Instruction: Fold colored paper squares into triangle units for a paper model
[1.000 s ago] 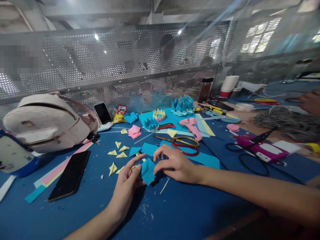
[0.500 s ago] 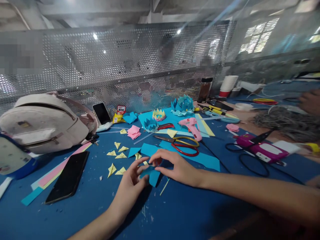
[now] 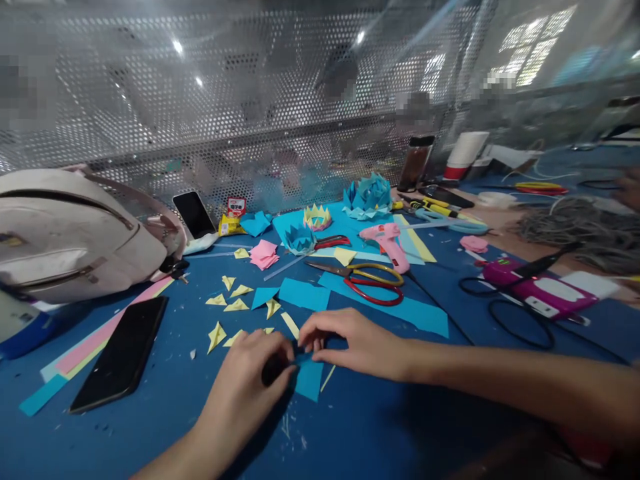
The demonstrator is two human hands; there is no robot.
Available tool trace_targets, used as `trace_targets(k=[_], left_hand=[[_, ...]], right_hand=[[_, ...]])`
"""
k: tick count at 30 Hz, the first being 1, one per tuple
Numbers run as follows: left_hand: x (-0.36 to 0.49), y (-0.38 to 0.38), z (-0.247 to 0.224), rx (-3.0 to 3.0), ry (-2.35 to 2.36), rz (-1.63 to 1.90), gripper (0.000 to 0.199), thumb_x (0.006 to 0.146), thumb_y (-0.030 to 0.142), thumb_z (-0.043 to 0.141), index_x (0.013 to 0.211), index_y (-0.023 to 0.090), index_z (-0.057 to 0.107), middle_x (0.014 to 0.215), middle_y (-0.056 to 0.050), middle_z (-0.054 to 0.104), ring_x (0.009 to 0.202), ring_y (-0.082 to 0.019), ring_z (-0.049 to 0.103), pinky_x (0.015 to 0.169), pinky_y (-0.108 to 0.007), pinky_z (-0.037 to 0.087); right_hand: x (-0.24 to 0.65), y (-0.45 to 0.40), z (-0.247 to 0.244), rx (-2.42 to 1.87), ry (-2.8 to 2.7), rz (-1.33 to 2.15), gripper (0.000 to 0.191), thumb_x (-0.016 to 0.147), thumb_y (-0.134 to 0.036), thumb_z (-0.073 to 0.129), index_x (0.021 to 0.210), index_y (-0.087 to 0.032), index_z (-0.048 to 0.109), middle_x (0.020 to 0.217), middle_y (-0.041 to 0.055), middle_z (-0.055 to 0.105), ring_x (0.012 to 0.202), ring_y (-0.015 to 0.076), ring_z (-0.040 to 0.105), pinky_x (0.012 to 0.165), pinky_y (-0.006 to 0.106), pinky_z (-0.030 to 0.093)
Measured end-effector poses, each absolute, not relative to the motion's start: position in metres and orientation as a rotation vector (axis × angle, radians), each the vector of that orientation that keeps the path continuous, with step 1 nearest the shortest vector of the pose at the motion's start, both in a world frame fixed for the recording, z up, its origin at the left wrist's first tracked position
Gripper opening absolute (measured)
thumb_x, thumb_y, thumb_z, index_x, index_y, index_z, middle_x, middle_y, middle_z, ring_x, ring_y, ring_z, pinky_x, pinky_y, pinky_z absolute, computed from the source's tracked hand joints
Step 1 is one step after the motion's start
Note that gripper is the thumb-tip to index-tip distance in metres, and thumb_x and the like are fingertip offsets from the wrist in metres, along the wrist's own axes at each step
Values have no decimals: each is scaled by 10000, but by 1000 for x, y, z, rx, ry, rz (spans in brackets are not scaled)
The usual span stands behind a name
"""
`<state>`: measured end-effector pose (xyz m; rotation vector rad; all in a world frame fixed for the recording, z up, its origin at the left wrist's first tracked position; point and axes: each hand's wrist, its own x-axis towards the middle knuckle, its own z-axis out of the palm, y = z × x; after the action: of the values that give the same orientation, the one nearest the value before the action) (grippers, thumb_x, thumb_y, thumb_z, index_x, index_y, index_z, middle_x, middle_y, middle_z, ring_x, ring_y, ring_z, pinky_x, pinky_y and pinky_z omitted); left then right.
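Note:
A small piece of blue paper (image 3: 309, 381) is between my hands near the table's front, its lower part showing flat and plain. My left hand (image 3: 253, 367) is closed, thumb and curled fingers pinching the paper's left edge. From the right, my right hand (image 3: 347, 337) has its bent fingers and thumb closed at the paper's upper edge; the fingertips partly hide it. Several folded yellow paper triangles (image 3: 237, 305) lie just beyond my left hand. Cut blue paper pieces (image 3: 303, 294) and scissors (image 3: 373, 275) with red and yellow handles lie beyond my right hand.
A pink glue gun (image 3: 389, 244) and folded blue paper flowers (image 3: 367, 197) lie farther back. On the left are a black phone (image 3: 120, 353) and a pale backpack (image 3: 75, 227). A purple device (image 3: 540, 288) with black cords sits on the right, near grey yarn (image 3: 585, 230).
The view has tipped down a little. The blue paper has come down nearer the table and shows more of its length. My left fingers have curled in more.

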<state>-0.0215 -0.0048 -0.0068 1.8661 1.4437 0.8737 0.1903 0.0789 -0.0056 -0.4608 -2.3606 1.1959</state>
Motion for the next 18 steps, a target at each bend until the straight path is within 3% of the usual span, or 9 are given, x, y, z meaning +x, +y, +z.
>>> trace_targets(k=[5,10,14,18], left_hand=[[-32,-6,-12,2205,1377,886,143,928,142,554,859,232,642,838,20,692,793,-179,557,759,-316,302],[-42,-8,-30,2635,1140,1004,382,1100,219,309,1089,214,691,1019,-4,739,928,-151,628,956,-316,345],[-42,-10,-37,2808,1101,1146,424,1099,206,321,1003,216,734,992,7,759,962,-153,642,1074,-331,336],[-39,-14,-37,2871,1189,1029,379,1079,165,395,957,267,739,981,66,773,959,-125,653,1168,-314,262]], right_hand=[[193,84,-8,-152,-2592,812,150,993,-123,522,1065,-136,653,982,78,700,931,166,617,834,289,500],[198,95,-12,27,-2695,720,168,1011,-141,493,1072,-167,647,1174,77,695,1061,166,622,940,291,479],[201,104,-18,140,-2700,669,188,1045,-180,450,1121,-155,620,1232,70,694,1121,174,626,985,307,466],[201,106,-18,139,-2665,719,232,1067,-161,398,1104,-139,625,1192,72,722,1136,151,639,1001,283,474]])
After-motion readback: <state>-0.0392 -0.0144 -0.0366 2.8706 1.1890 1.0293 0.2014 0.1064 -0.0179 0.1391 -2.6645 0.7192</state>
